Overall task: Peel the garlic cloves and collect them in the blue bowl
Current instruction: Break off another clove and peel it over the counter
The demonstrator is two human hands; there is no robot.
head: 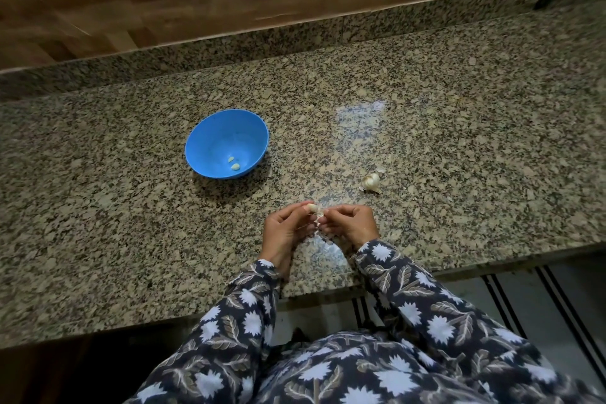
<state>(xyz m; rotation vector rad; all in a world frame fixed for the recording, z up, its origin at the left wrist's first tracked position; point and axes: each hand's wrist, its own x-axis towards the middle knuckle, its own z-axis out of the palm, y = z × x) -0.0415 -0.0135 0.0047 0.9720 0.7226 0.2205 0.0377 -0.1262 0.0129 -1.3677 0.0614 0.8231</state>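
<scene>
Pinching a garlic clove (312,207) between left grip (284,227) and right grip (351,222), both curling inward, forearms (403,285) converging from the near side.

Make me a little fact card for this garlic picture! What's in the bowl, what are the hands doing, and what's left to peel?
Place: granite counter
Bowl: blue bowl, upright, left of the hands
In the bowl: two peeled cloves
Hands: left hand pinches a garlic clove; right hand pinches its papery skin
Left to peel: garlic bulb, lying on the counter beyond the right hand, touched by neither hand
Scraps: skin scrap beside the bulb
</scene>
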